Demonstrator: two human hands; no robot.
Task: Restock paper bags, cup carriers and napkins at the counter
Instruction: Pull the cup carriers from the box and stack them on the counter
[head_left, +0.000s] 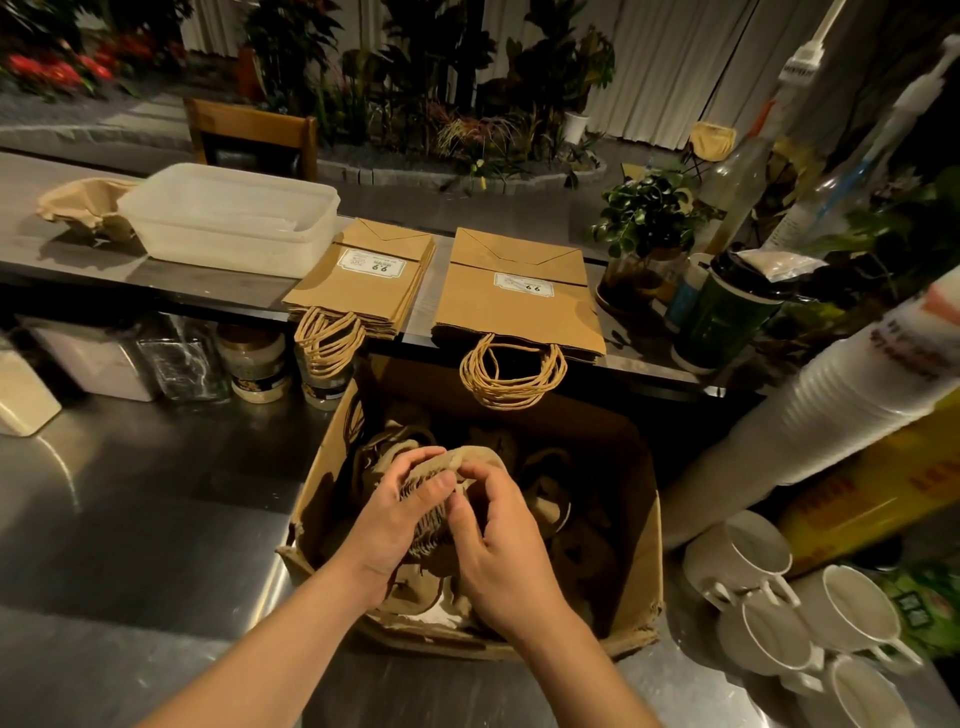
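Note:
An open cardboard box (641, 525) stands on the steel worktop in front of me, full of brown pulp cup carriers. Over it, my left hand (395, 525) and my right hand (498, 545) both grip a stack of cup carriers (467, 457), fingers curled round its edges. On the raised counter behind lie two flat stacks of brown paper bags with twisted handles, the left stack (358, 275) and the right stack (519, 296). More cup carriers (85, 205) sit at the counter's far left.
A translucent plastic tub (234, 218) stands on the counter beside the far carriers. Jars (257, 364) line the worktop under the counter edge. At right are a potted plant (644, 218), a dark lidded cup (727, 312), a leaning stack of white cups (831, 415) and white mugs (769, 597).

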